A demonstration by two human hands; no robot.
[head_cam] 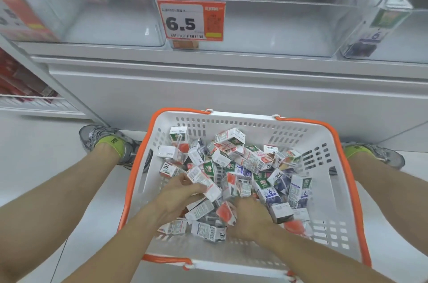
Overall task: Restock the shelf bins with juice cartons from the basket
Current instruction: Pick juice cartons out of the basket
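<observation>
Both hands dig into the basket (342, 192) at six o'clock, left hand (178, 192) gripping a white juice carton (203, 182), right hand (249, 215) curled round a red-faced carton (225, 212); they look light, boxy, best held across flat sides.

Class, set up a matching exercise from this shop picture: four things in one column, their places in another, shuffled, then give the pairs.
1. price tag
2. left hand
3. basket
4. shoe

A. on the floor, below the shelf
B. holding a carton
C. on the front of the middle bin
D. left of the basket, on the floor

Pairs: 1-C, 2-B, 3-A, 4-D
</observation>
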